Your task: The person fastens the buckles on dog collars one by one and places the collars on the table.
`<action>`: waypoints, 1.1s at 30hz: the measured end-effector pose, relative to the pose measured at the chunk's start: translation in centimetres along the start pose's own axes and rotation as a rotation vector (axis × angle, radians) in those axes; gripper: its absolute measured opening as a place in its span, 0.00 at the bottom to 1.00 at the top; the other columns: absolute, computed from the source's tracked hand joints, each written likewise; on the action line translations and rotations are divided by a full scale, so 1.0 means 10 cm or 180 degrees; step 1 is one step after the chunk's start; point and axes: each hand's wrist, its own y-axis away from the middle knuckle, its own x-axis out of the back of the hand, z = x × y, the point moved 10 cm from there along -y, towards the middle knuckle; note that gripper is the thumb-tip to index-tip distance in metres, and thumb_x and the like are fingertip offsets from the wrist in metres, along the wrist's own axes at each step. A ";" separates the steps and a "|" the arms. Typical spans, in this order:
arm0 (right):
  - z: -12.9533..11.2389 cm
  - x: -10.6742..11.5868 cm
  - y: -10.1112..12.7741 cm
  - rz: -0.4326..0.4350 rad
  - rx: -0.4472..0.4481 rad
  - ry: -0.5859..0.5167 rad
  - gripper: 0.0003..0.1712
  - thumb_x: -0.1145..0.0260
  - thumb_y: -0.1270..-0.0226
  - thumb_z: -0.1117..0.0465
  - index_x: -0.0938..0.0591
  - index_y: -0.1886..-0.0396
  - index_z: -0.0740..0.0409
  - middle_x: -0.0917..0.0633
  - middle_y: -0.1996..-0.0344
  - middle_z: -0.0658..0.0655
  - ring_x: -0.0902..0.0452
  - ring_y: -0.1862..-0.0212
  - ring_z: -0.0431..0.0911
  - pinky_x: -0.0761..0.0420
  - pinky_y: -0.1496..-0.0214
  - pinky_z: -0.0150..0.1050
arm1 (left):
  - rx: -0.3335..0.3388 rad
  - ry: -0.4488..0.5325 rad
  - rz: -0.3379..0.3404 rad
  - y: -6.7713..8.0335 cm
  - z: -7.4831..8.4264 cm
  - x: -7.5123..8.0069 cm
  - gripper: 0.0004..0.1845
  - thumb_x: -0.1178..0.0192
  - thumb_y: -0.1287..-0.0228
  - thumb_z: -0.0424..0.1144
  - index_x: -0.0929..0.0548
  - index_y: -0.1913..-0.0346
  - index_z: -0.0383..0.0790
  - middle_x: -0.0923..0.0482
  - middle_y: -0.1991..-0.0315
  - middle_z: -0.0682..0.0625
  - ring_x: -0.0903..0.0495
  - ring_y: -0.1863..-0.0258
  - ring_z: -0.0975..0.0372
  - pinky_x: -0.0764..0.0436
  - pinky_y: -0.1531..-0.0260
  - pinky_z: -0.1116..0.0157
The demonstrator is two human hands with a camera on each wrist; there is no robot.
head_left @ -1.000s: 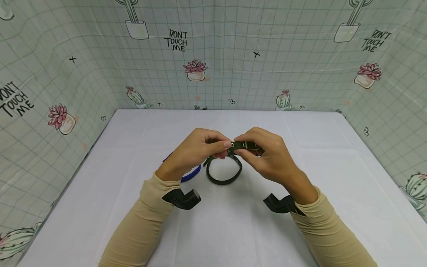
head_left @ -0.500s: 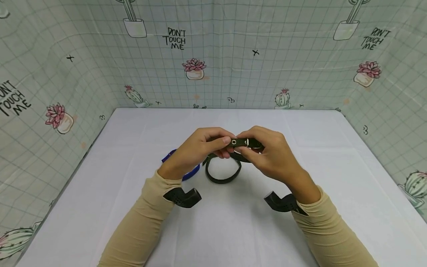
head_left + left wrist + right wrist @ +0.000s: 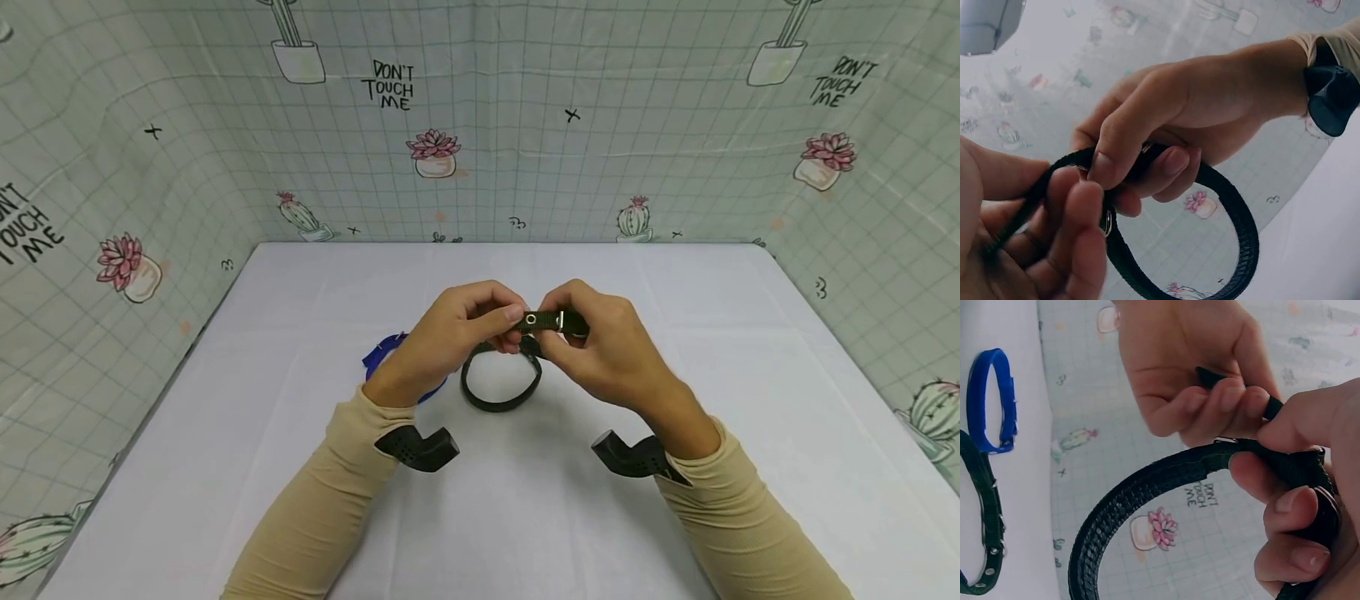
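Both hands hold a dark green eyelet collar, which looks like a pet collar (image 3: 543,321), raised over the table. My left hand (image 3: 453,333) pinches its strap end between thumb and fingers. My right hand (image 3: 607,346) grips the strap beside the metal buckle (image 3: 561,322), with one eyelet showing between the hands. In the left wrist view the rest of the collar (image 3: 1244,237) hangs as a round loop below the right hand. The right wrist view shows the collar's ribbed inner side (image 3: 1100,531). The right fingers hide part of the buckle area.
A second dark collar (image 3: 501,407) lies looped on the white table (image 3: 495,517) below the hands. To its left a blue collar (image 3: 375,358) is partly hidden by the left wrist. A patterned cloth (image 3: 510,108) rises behind the table and at both sides.
The held strap and both hands have shifted slightly to the right. Fewer eyelets show between the hands than a second ago, and more of the blue collar is visible.
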 end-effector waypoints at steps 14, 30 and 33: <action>0.48 -0.21 0.12 -0.0188 -0.1699 -0.2618 0.05 0.38 0.28 0.68 0.24 0.63 0.67 0.19 0.72 0.57 0.39 0.79 0.42 0.39 0.76 0.32 | -0.0430 -0.1058 0.0500 0.00 0.13 0.01 0.15 0.35 0.30 0.44 0.22 0.46 0.43 0.20 0.51 0.53 0.20 0.51 0.63 0.20 0.53 0.60; 0.76 -0.46 0.14 0.0014 -0.2095 -0.3077 0.10 0.42 0.22 0.62 0.18 0.59 0.64 0.18 0.65 0.60 0.21 0.63 0.47 0.20 0.60 0.37 | -0.0381 -0.1488 0.0893 -0.01 0.00 0.08 0.09 0.36 0.30 0.40 0.10 0.52 0.43 0.19 0.62 0.55 0.25 0.76 0.63 0.24 0.75 0.65; 0.79 -0.45 0.13 -0.0018 -0.2060 -0.2964 0.12 0.44 0.22 0.62 0.18 0.56 0.66 0.16 0.61 0.61 0.18 0.60 0.49 0.17 0.57 0.40 | -0.0437 -0.1565 0.0924 -0.01 0.01 0.08 0.09 0.36 0.30 0.39 0.10 0.53 0.42 0.19 0.62 0.55 0.25 0.76 0.63 0.23 0.75 0.65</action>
